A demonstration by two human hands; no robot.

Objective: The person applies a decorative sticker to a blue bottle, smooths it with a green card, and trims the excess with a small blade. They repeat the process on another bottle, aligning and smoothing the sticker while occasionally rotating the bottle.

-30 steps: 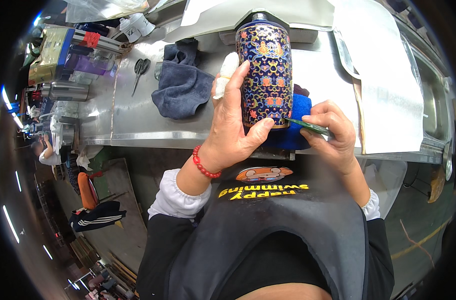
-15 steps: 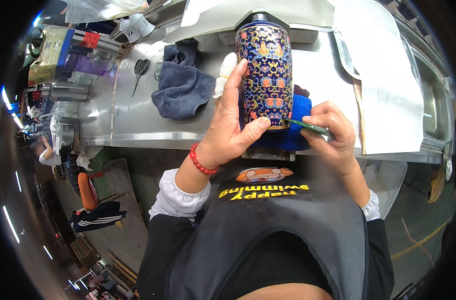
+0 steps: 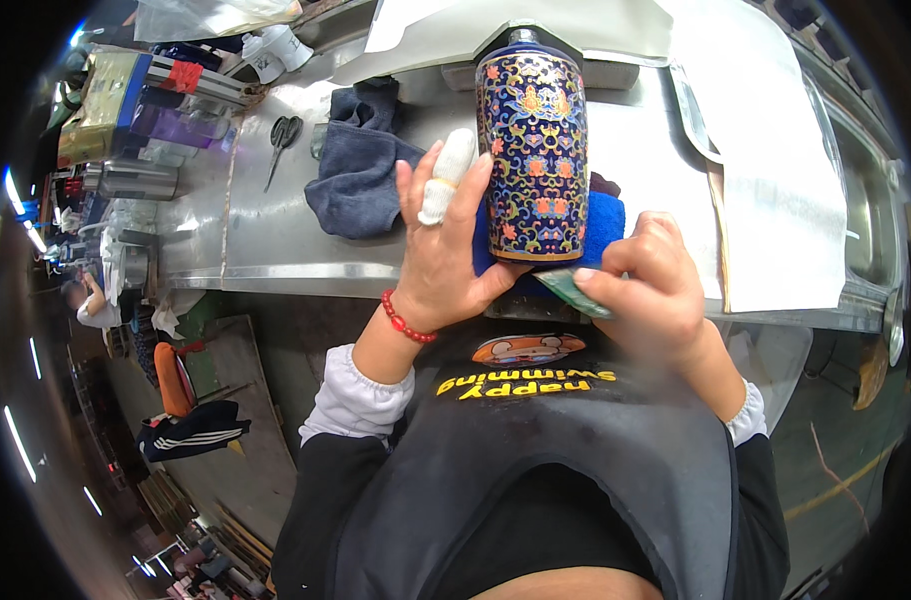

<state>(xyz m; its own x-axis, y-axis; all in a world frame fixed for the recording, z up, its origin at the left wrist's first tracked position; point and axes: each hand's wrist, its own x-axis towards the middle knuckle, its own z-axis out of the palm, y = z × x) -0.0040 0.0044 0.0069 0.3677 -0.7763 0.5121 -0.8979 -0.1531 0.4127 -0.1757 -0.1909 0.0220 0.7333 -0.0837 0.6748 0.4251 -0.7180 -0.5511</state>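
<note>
A dark blue bottle (image 3: 535, 150) with a dense gold, coral and light-blue floral pattern lies with its neck pointing away and its base toward me. My left hand (image 3: 443, 250) is along its left side, fingers outstretched and spread, the thumb by the base edge. One of its fingers wears a white cloth finger cover (image 3: 447, 175). Pinched in my right hand (image 3: 650, 285) is a flat green scraper-like tool (image 3: 572, 292), its tip close to the bottle's base. Under the bottle shows a blue cloth (image 3: 603, 225).
A grey-blue towel (image 3: 360, 175) and black scissors (image 3: 281, 150) lie on the metal table (image 3: 265, 220) at left. White sheets (image 3: 775, 200) cover its right part. Containers, including a purple one (image 3: 180, 125), stand far left. A person (image 3: 97, 308) is beyond them.
My left thumb has moved from the bottle's front down to its base edge, and the covered finger now shows fully. The green tool has shifted from the lower right side to below the base.
</note>
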